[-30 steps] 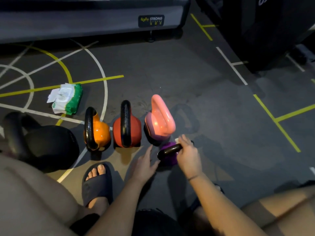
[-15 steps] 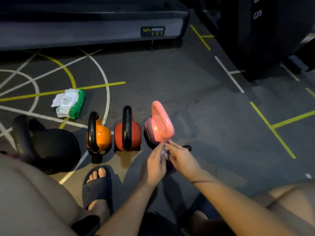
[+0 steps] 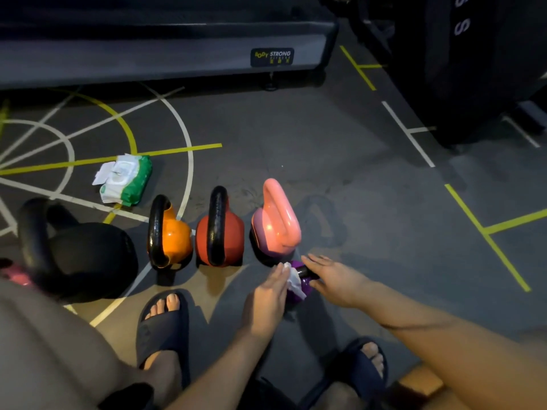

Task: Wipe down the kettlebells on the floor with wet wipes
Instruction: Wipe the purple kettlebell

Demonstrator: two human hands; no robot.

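Pressing wipe [image 3: 293, 281] onto purple kettlebell [image 3: 307, 284] with flat left hand [image 3: 266, 297]; handle [image 3: 305, 272] axis left-right. Resting straight-fingered right hand [image 3: 337, 281] on handle. Earlier pinched wipe with both hands.

2 bare forearms stretched forward, left hand [image 3: 266, 294] and right hand [image 3: 334, 279] close together, fingers mostly straight
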